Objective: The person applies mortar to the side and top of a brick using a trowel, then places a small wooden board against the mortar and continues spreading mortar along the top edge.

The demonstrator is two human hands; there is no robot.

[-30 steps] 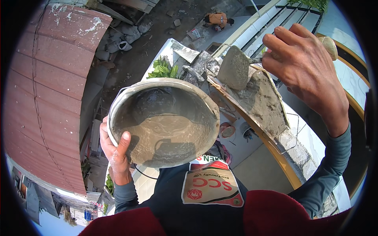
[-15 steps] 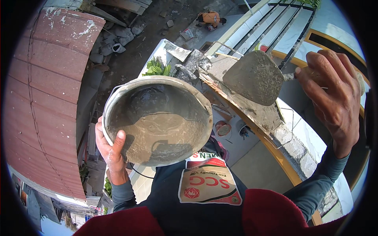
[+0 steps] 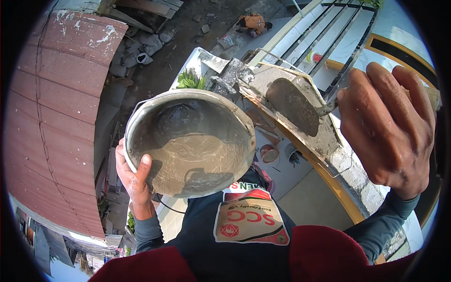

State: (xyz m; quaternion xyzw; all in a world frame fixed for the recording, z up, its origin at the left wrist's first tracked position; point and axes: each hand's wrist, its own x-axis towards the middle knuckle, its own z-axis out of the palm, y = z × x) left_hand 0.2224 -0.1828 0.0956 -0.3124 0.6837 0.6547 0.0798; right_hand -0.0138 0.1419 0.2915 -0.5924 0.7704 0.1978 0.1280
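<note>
My left hand (image 3: pixel 135 181) grips the lower left rim of a round bucket (image 3: pixel 221 117), thumb over the edge. Tipped toward me, the bucket shows wet grey mortar (image 3: pixel 199 152) pooled in its lower part. My right hand (image 3: pixel 385 129) is closed round the handle of a mortar-coated trowel (image 3: pixel 292 105), most of the handle hidden by the fingers. The blade is tilted over the rough top of a wall (image 3: pixel 329 148), right of the bucket; whether it touches the mortar there I cannot tell.
Bent wire and splintered wood edge the wall top. Far below are a crouching person in orange (image 3: pixel 253 23), a bowl (image 3: pixel 269 154) and a pail (image 3: pixel 293 152). A reddish metal roof (image 3: pixel 66 127) fills the left. Dark bars (image 3: pixel 324 40) run at upper right, near green leaves (image 3: pixel 190 81).
My right hand has come lower and nearer, turning the trowel so its blade looks narrower and more edge-on. The bucket and my left hand have barely moved.
</note>
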